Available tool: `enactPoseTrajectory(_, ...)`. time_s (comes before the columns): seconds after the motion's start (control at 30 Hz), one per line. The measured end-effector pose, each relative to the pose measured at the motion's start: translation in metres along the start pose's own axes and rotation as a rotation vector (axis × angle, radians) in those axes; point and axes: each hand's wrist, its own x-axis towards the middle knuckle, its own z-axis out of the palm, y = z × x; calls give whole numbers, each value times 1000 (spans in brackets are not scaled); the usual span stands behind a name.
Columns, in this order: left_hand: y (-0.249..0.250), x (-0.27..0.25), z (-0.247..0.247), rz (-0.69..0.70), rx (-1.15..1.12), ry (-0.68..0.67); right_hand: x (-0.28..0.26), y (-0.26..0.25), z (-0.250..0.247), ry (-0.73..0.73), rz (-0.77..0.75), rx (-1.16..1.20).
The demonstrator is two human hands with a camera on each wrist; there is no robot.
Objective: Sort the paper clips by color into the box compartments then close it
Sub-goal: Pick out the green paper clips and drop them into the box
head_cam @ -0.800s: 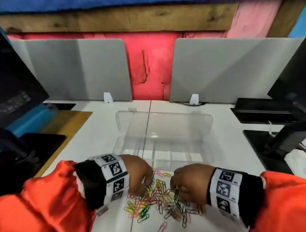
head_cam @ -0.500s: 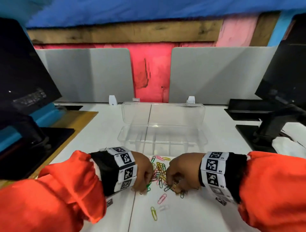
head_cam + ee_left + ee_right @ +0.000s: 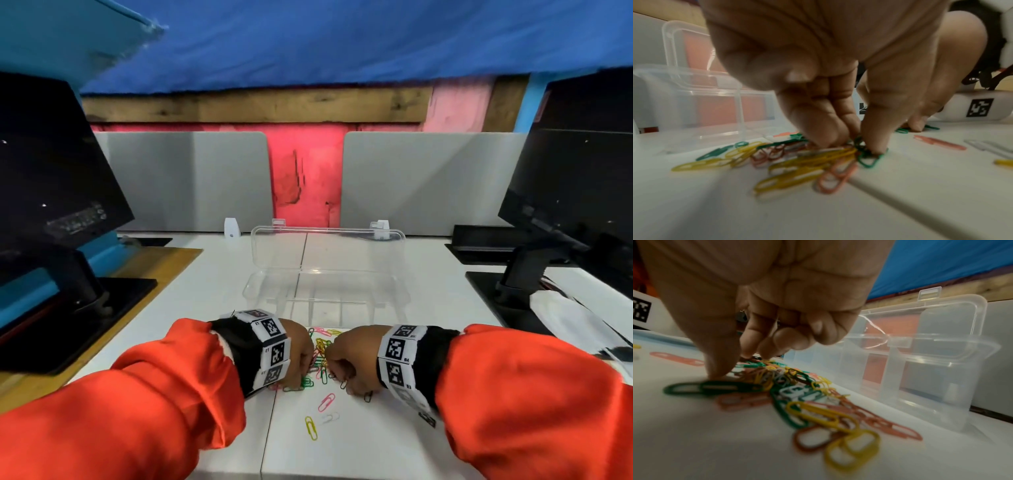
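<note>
While set lengthwise across the white desk (image 3: 212,274), long axis running left to right, clear plastic box (image 3: 325,291) sits open just beyond a heap of paper clips (image 3: 320,353), lid (image 3: 325,246) tilted up and back toward grey partition panels (image 3: 428,181), latch tabs pointing upward along its far edge. Divided by thin translucent walls into compartments, none seen to hold a clip. Heaped between the two hands, close against the box's near wall: thin wire loops coated in green, yellow, pink and white, lying flat and pointing every which way. Strayed nearer the camera: pink clip (image 3: 326,402) angled up to the right, yellow clip (image 3: 311,427) angled up to the left, white clip (image 3: 330,417) between them, hard to see against the desk. Left hand (image 3: 297,354) palm down, knuckles up, fingers curled, thumb and fingertips (image 3: 873,144) pinching into a tangle of green clips (image 3: 869,155) at the heap's edge. Right hand (image 3: 352,365) likewise knuckles up, thumb pressed down beside a dark green clip (image 3: 711,388), remaining fingers bunched together over the heap; cannot tell whether any clip is actually gripped. Both wrists wrapped in white bands printed with black square codes, over black cuffs and orange sleeves (image 3: 154,394). Flanking the desk, dark monitors (image 3: 51,178) on black stands.
</note>
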Motion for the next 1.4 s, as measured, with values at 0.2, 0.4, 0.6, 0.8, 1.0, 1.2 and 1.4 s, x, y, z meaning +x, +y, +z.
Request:
enactPoseTrajectory(0.2,-7,-5,0,-76,-104,-8,2,-2,-2,-54,-16,-62)
enactPoseTrajectory(0.4,-17,-18,-10,-82,-287,93,3,-7,-1,-58,24,-42)
enactPoseTrajectory(0.6,-30,-26,-8,-138,-783,196,-23,15,-21,257,144,488)
enactPoseTrajectory(0.8,-34,-37,-8,-114,-1045,232,-33,29,-16,135,222,1209)
enactPoseTrajectory(1.0,-32,-43,-9,-148,-1088,209,-39,22,-8,129,321,1295)
enactPoseTrajectory(1.2,-30,-37,-4,-211,-842,200,-35,19,-5,45,322,737)
enactPoseTrajectory(1.4,-13,-39,8,-49,-238,142,-28,8,2,-138,210,213)
